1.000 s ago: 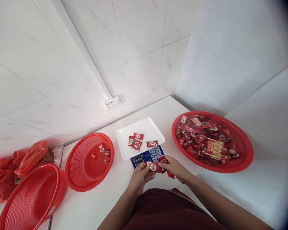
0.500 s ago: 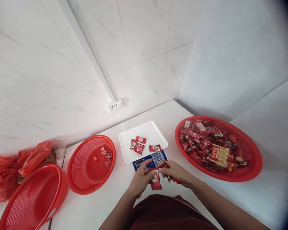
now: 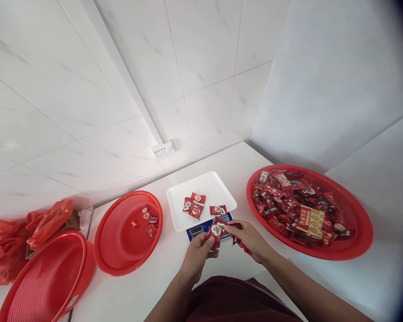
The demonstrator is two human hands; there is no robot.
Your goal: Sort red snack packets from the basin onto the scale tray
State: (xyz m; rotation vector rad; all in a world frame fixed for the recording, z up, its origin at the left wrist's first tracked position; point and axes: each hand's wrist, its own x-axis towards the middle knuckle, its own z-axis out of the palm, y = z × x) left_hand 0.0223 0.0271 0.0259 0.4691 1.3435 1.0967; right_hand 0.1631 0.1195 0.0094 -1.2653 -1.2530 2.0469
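Observation:
My left hand (image 3: 199, 254) pinches a red wrapped packet (image 3: 216, 230) with white print, held over the keypad of a blue scale (image 3: 197, 230). Right beside it, my right hand (image 3: 250, 239) is closed round several small red packets, partly hidden by the fingers; its fingertips come close to the left hand's packet, and whether they touch it I cannot tell. On the scale's white tray (image 3: 177, 221) lie several red packets (image 3: 195, 210), three bunched together and another packet (image 3: 218, 209) apart at the right.
A large red basket (image 3: 362, 241) full of red packets stands at the right. Another red basket (image 3: 102, 250) with a few small packets is on the left, beside a further red basket (image 3: 83, 255) and red plastic bags (image 3: 50, 221). A socket (image 3: 163, 149) sits on the wall behind.
My left hand's packet has been raised and turned, from hanging below the fingers to standing above them in front of the keypad. The right hand still holds its packets.

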